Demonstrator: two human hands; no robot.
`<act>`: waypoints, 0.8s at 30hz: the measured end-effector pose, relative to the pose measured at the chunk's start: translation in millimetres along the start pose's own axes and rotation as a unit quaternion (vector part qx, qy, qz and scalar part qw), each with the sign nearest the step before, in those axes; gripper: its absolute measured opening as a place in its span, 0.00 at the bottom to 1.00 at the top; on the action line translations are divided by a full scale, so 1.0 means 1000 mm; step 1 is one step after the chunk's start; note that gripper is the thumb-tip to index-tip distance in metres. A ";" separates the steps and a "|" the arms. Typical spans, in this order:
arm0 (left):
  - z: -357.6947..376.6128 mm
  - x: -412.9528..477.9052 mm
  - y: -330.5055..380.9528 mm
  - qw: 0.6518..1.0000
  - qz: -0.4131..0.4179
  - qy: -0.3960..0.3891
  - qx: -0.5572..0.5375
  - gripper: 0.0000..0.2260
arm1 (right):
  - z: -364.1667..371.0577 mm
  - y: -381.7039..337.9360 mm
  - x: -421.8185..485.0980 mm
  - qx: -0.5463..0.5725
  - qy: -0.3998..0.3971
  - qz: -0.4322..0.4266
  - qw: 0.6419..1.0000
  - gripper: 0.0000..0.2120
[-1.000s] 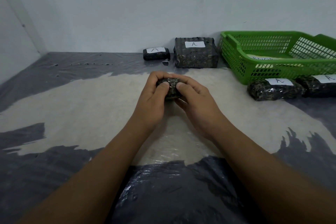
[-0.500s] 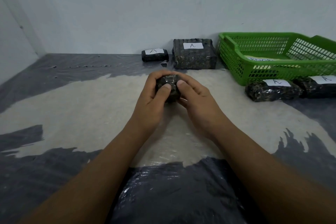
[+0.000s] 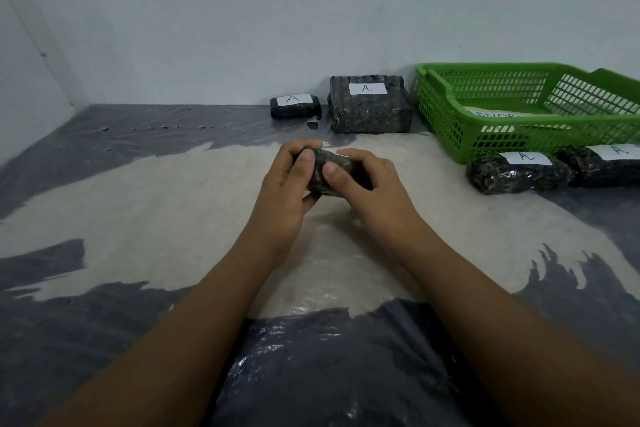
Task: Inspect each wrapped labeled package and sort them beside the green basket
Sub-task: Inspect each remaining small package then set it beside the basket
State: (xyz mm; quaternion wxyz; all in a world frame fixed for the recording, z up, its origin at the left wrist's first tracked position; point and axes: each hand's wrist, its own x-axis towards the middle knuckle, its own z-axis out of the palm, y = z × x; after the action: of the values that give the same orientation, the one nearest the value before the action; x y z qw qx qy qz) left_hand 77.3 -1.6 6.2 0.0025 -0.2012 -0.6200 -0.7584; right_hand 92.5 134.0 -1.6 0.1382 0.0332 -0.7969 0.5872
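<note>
Forearms reach forward as we grip a small dark wrapped package [image 3: 330, 172]: left hand [image 3: 289, 192] and right hand [image 3: 372, 189] curl round it, thumbs pressing its near face.

Bare room corner, prob. a makeshift sorting/packing spot, not a fitted workshop. Plain white walls [image 3: 242, 10] meet beyond & left of the left hand [image 3: 287, 191]. Dark plastic sheet [image 3: 86, 135] covers the surface under it. Wrapped packs [image 3: 369, 111] w/ hand-lettered "A" labels lie beyond the right hand [image 3: 374, 191]. Green basket [image 3: 554, 130] sits to its right.
</note>
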 end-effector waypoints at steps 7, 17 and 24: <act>0.000 0.002 -0.005 0.995 0.013 0.015 0.100 0.08 | -0.005 0.003 -0.001 -0.051 0.043 -0.008 0.998 0.13; 0.000 0.003 -0.010 0.993 0.002 0.003 0.121 0.09 | -0.005 0.004 0.002 -0.065 0.077 -0.008 0.995 0.10; -0.003 0.006 -0.009 0.998 -0.024 0.038 0.053 0.07 | -0.004 -0.006 0.000 -0.054 0.093 -0.035 0.994 0.13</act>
State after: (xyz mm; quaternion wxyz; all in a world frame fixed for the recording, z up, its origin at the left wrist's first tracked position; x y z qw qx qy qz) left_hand 68.6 -0.5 -0.5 0.0189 -0.1569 -0.6631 -0.7317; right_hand 94.7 136.1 4.7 0.2334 -0.0013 -0.8093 0.5390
